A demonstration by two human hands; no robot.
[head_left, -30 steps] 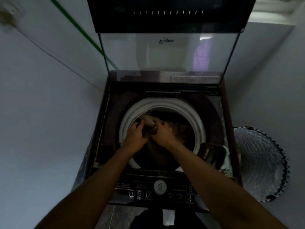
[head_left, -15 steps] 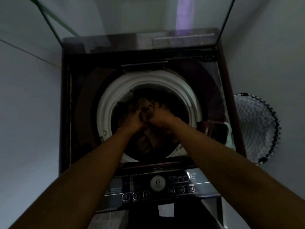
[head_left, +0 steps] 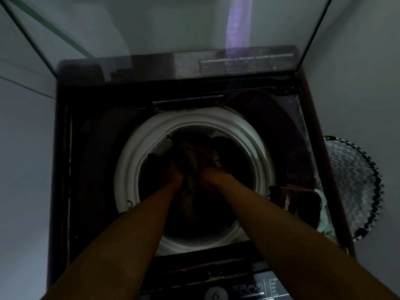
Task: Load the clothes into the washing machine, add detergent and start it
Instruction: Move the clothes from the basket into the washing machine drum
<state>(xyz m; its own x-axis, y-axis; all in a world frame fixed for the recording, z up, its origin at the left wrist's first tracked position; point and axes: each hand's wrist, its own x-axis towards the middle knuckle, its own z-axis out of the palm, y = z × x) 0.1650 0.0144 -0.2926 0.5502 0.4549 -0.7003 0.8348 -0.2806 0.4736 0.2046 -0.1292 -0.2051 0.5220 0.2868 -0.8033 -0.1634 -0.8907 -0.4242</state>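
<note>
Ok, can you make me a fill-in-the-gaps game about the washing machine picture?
1. Both hands, the left hand and the right hand, reach down into the ____.
2. The glass lid of the washing machine stands ____.
3. The ring around the drum opening is ____ in colour.
4. The zigzag-patterned basket sits to the ____ of the machine.

Missing words: drum; open; white; right

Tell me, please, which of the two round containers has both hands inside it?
The white-rimmed washer drum; the patterned basket sits outside, to its right, with no hand in it.
</note>
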